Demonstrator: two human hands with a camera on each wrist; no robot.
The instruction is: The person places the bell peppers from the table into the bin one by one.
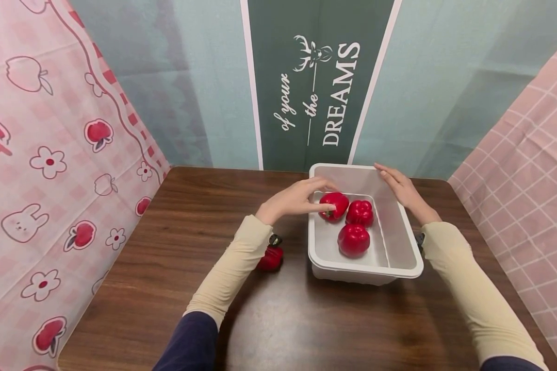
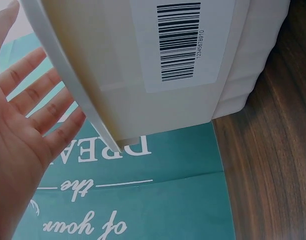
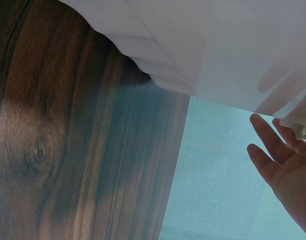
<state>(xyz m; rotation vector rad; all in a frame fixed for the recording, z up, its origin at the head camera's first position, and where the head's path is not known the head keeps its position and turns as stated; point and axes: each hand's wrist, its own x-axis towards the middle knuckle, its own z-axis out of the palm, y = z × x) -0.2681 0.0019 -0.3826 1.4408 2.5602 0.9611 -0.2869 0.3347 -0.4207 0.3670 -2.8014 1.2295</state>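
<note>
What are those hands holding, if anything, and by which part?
Nothing looks held. The left hand is open and empty above a red pepper; the right hand only seems to rest loosely against the white bin's right rim.

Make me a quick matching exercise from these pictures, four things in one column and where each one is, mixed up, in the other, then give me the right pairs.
Things
1. Right hand
2. Lone red pepper
3. Three red peppers
4. Barcode label

Places
A. Inside the white bin
B. On an outer wall of the bin
C. On the table, left of the bin and partly hidden by a sleeve
D. At the bin's right rim

Right pairs: 1-D, 2-C, 3-A, 4-B
</note>
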